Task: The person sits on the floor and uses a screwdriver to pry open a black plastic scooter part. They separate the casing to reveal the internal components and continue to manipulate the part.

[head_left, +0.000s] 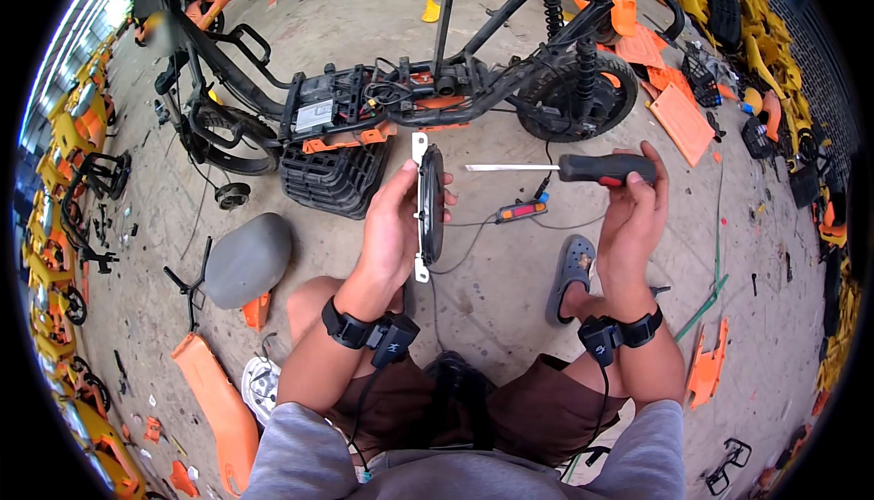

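While the left hand (393, 213) holds a slim dark part (432, 209) up in front of the person's lap, its grip is closed around that piece, thumb on the left side and fingertips showing past the right. The part is seen nearly edge-on, its long axis running almost straight away from the person, with a white strip (421, 268) along its left edge ending in a tab at both the far and near ends.

The right hand (633, 227) has its grip closed on a screwdriver (604, 169), thumb against the red patch of the dark handle. This tool lies crosswise, nearly level, its pale blade pointing left toward the part, the tip apart from it. Beyond both hands stands a stripped motorbike frame (432, 118); a grey seat (248, 260) lies on the floor (492, 309) to the left.
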`<state>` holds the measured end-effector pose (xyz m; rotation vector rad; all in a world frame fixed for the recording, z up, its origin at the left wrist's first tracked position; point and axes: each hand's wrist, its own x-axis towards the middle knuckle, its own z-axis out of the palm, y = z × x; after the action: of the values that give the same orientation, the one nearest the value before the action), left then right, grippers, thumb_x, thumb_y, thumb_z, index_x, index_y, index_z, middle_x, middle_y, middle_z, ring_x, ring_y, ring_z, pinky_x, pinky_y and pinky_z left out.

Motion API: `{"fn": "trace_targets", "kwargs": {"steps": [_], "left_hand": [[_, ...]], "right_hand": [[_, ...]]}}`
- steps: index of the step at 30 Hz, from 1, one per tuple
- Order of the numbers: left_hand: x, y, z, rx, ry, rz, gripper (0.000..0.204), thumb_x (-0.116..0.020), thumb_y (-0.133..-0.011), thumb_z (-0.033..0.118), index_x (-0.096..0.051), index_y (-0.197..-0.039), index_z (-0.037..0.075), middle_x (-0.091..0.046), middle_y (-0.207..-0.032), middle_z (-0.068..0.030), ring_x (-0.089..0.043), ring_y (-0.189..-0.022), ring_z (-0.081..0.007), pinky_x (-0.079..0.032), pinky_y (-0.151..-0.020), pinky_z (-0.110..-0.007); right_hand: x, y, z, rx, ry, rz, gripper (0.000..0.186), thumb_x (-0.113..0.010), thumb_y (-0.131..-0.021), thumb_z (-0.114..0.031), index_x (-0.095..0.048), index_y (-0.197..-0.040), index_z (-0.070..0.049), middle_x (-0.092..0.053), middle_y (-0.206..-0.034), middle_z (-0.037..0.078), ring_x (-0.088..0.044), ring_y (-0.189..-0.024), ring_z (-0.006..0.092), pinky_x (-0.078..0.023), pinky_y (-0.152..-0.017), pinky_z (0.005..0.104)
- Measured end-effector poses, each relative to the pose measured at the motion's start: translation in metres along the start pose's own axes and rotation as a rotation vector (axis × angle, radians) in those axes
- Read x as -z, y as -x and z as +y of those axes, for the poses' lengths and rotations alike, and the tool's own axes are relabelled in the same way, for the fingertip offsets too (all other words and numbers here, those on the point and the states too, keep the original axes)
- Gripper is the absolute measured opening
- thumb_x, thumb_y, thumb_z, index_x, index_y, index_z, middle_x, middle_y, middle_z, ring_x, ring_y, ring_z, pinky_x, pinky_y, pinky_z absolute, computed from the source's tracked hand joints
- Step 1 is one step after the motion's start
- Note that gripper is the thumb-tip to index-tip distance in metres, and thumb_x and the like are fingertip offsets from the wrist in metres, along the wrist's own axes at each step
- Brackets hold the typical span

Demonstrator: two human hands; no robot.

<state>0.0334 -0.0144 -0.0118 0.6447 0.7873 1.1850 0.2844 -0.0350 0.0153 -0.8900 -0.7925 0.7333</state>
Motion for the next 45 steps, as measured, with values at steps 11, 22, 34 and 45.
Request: {"fn": "trace_targets", "kwargs": {"steps": [11, 22, 34, 45], "left_hand": [[-0.013, 0.007, -0.008, 0.057, -0.32, -0.039, 0.039, -0.053, -0.1, 0.034, -0.059, -0.12, 0.0, -0.065, -0.106, -0.0107, -0.062, -0.088, -0.0173, -0.049, -0.076, -0.03], [-0.024, 0.008, -0.017, 0.055, -0.456, -0.083, 0.041, -0.056, -0.1, 0.025, -0.058, -0.129, -0.004, -0.065, -0.114, -0.0078, -0.058, -0.103, -0.0129, -0.044, -0.092, -0.027], [0.017, -0.016, -0.032, -0.007, -0.493, -0.022, 0.035, -0.049, -0.104, 0.025, -0.061, -0.123, -0.001, -0.065, -0.115, -0.0065, -0.061, -0.104, -0.0139, -0.047, -0.091, -0.027], [-0.001, -0.016, -0.034, 0.036, -0.464, 0.004, 0.037, -0.057, -0.1, 0.027, -0.06, -0.123, -0.003, -0.064, -0.108, -0.0066, -0.061, -0.095, -0.014, -0.048, -0.082, -0.028]], "right_hand": [[-0.008, 0.031, 0.013, -0.144, 0.404, -0.527, 0.027, -0.066, -0.081, -0.002, -0.063, -0.107, -0.005, -0.057, -0.08, -0.002, -0.05, -0.07, 0.0062, -0.043, -0.064, 0.0217], [-0.029, 0.042, 0.029, 0.311, 0.589, -0.538, 0.021, -0.077, -0.077, -0.011, -0.071, -0.097, -0.005, -0.069, -0.081, 0.009, -0.066, -0.068, 0.0213, -0.052, -0.061, 0.0303], [-0.028, 0.043, 0.053, 0.222, 0.616, -0.466, 0.017, -0.07, -0.068, -0.021, -0.064, -0.072, -0.006, -0.064, -0.066, 0.013, -0.063, -0.064, 0.0372, -0.05, -0.059, 0.0449], [-0.028, 0.042, 0.054, 0.219, 0.682, -0.423, 0.017, -0.069, -0.07, -0.021, -0.065, -0.075, -0.005, -0.064, -0.069, 0.015, -0.064, -0.067, 0.0385, -0.05, -0.062, 0.0487]]}}
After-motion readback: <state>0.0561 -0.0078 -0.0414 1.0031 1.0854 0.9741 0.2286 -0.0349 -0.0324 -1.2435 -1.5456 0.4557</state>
